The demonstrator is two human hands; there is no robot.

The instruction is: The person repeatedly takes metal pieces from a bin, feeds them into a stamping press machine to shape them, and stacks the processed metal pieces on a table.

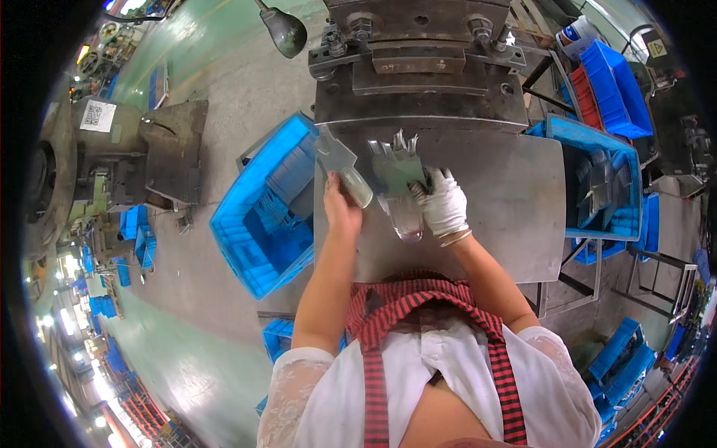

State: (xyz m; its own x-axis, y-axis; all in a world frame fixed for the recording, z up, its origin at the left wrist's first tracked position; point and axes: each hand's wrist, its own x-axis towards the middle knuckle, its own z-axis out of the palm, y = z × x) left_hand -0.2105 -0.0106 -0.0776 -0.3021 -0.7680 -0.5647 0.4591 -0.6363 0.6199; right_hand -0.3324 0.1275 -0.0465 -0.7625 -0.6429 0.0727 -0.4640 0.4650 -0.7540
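Note:
My bare left hand grips a flat, shiny sheet-metal piece by its lower end, over the left edge of the metal table. My right hand, in a white glove with darkened fingertips, closes on the right edge of a second sheet-metal piece. That piece has several prongs at its far end and a rounded near end. Whether it lies on the table or is slightly raised, I cannot tell. The two pieces are side by side with a small gap.
Beyond the table stands a heavy press with a bolted die. A blue crate holding metal pieces stands at the left, another blue crate with metal pieces at the right. A dark lamp head hangs at the far left.

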